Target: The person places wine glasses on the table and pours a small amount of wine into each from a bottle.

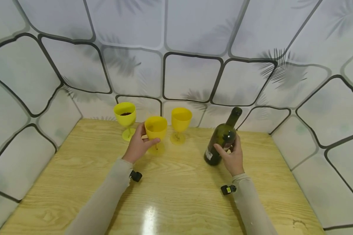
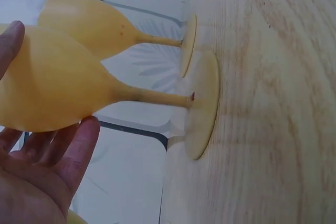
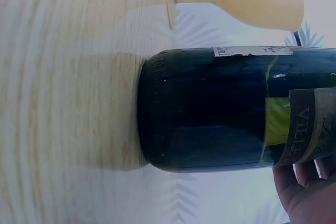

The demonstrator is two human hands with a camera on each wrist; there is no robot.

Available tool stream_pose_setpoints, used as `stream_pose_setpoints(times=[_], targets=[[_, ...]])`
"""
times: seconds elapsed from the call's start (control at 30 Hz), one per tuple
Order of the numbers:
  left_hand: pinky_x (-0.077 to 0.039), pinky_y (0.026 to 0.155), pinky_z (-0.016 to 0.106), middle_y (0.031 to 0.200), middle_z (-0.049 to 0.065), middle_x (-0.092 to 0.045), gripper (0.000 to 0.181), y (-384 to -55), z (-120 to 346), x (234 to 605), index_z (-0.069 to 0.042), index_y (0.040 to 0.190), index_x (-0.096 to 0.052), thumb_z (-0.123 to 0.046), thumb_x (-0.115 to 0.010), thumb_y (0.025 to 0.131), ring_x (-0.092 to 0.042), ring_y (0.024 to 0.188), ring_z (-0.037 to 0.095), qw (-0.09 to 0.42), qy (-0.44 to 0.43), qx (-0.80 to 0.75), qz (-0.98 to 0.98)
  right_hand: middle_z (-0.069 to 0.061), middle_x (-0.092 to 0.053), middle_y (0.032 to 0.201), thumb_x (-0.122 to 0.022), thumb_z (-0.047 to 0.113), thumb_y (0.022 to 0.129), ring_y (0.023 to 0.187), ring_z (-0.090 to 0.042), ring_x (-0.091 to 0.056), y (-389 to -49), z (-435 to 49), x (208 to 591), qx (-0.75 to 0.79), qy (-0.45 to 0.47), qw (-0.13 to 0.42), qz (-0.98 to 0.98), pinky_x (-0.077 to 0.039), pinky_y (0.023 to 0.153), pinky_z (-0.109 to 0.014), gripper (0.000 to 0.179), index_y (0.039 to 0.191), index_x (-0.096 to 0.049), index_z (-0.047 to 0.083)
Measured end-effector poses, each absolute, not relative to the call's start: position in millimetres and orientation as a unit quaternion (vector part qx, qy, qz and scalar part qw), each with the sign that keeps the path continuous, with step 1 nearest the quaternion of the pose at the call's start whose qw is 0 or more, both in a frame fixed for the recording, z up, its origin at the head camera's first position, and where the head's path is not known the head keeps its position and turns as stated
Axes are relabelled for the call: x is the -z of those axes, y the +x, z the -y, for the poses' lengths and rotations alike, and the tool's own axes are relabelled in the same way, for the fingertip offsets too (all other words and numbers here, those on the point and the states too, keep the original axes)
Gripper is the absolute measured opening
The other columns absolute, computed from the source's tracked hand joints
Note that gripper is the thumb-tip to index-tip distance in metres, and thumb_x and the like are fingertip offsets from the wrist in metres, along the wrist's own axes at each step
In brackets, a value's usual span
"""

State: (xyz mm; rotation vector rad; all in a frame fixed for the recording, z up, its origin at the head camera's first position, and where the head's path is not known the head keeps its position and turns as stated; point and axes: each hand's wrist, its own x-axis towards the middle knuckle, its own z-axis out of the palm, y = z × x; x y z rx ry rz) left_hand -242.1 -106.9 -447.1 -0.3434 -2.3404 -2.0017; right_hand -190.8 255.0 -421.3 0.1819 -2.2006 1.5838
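Middle cup (image 1: 156,129) and bottle (image 1: 219,143) held on the table (image 1: 176,186).
The middle cup is clasped round its bowl by the left hand (image 1: 138,143), between left cup (image 1: 125,120) and right cup (image 1: 180,120); the bottle's body is gripped by the right hand (image 1: 233,160).

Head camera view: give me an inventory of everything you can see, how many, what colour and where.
Table: 1, yellowish wood, across the foreground
Walls: 3, pale with dark outlines and grey leaf prints, behind and both sides
Left goblet: 1, yellow-green, on the table near the back
Dark liquid: 1 portion, dark, inside the left goblet
Middle goblet: 1, yellow, between the other two
Right goblet: 1, yellow, on the table
Bottle: 1, dark green, right of the goblets
Wrist devices: 2, mostly black, one per wrist
Sleeves: 2, off-white, along the forearms
Left hand: 1, bare, holding the middle goblet
Right hand: 1, bare, holding the bottle
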Motion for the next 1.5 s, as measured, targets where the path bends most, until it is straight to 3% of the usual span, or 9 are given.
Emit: stream_pose_setpoints(times=[0.23,0.33,0.57,0.73,0.83,1.07,1.4,1.5], targets=[[-0.057,0.097,0.042,0.141,0.012,-0.051,0.089,-236.6,113.7,443.5,-0.021,0.157,-0.032,-0.032,-0.086,0.087,-0.061,0.123,0.031,-0.034,-0.126,0.638,0.759,-0.026,-0.051,0.118,-0.077,0.0,0.09,0.09,-0.01,-0.046,-190.9,-254.4,421.8,-0.57,0.065,0.209,0.792,-0.043,0.079,-0.026,0.077,0.156,-0.037,0.001],[-0.058,0.096,0.042,0.143,0.011,-0.051,0.09,-235.1,115.5,441.5,-0.022,0.157,-0.031,-0.032,-0.087,0.086,-0.065,0.119,0.032,-0.048,-0.131,0.631,0.763,-0.022,-0.051,0.116,-0.077,-0.001,0.09,0.09,-0.01,-0.046,-190.6,-254.3,421.3,-0.572,0.067,0.209,0.79,-0.043,0.078,-0.025,0.078,0.156,-0.036,0.001],[-0.058,0.094,0.042,0.143,0.007,-0.051,0.091,-231.0,118.0,433.1,-0.022,0.156,-0.031,-0.034,-0.087,0.085,-0.066,0.113,0.029,-0.067,-0.155,0.604,0.779,0.002,-0.049,0.112,-0.077,-0.003,0.09,0.09,-0.01,-0.046,-190.7,-254.2,420.0,-0.575,0.069,0.213,0.787,-0.043,0.076,-0.023,0.077,0.156,-0.037,0.0],[-0.058,0.094,0.043,0.142,0.006,-0.051,0.091,-231.2,116.8,432.7,-0.025,0.156,-0.031,-0.038,-0.088,0.085,-0.066,0.112,0.029,-0.09,-0.164,0.594,0.782,0.004,-0.048,0.108,-0.077,-0.003,0.09,0.088,-0.01,-0.046,-190.7,-254.3,421.6,-0.573,0.07,0.214,0.788,-0.043,0.075,-0.021,0.077,0.156,-0.037,0.0],[-0.057,0.095,0.043,0.141,0.002,-0.051,0.091,-231.2,115.0,434.5,-0.028,0.154,-0.034,-0.043,-0.088,0.083,-0.063,0.113,0.027,-0.094,-0.167,0.582,0.79,0.0,-0.048,0.108,-0.076,-0.004,0.09,0.088,-0.009,-0.046,-190.8,-254.5,422.7,-0.576,0.073,0.215,0.786,-0.043,0.074,-0.021,0.077,0.155,-0.036,0.0],[-0.052,0.1,0.047,0.141,-0.004,-0.05,0.09,-228.5,107.5,435.7,-0.03,0.151,-0.036,-0.045,-0.089,0.081,-0.056,0.118,0.027,-0.101,-0.198,0.565,0.795,-0.03,-0.049,0.12,-0.076,-0.003,0.09,0.089,-0.009,-0.046,-191.1,-255.1,422.3,-0.579,0.074,0.212,0.784,-0.043,0.076,-0.022,0.078,0.157,-0.035,0.001],[-0.051,0.102,0.044,0.139,-0.007,-0.054,0.089,-219.7,82.0,439.4,-0.028,0.153,-0.036,-0.046,-0.088,0.082,-0.054,0.119,0.018,-0.1,-0.251,0.543,0.795,-0.035,-0.048,0.122,-0.075,-0.004,0.09,0.089,-0.009,-0.045,-192.2,-254.7,423.2,-0.581,0.078,0.215,0.781,-0.042,0.076,-0.022,0.076,0.155,-0.036,0.0],[-0.052,0.102,0.043,0.139,-0.007,-0.055,0.09,-216.5,76.6,439.8,-0.027,0.154,-0.035,-0.047,-0.087,0.083,-0.055,0.119,0.017,-0.107,-0.257,0.537,0.796,-0.029,-0.05,0.119,-0.076,-0.003,0.09,0.089,-0.009,-0.045,-191.8,-254.5,423.4,-0.576,0.073,0.213,0.786,-0.042,0.076,-0.023,0.077,0.156,-0.036,0.0]])
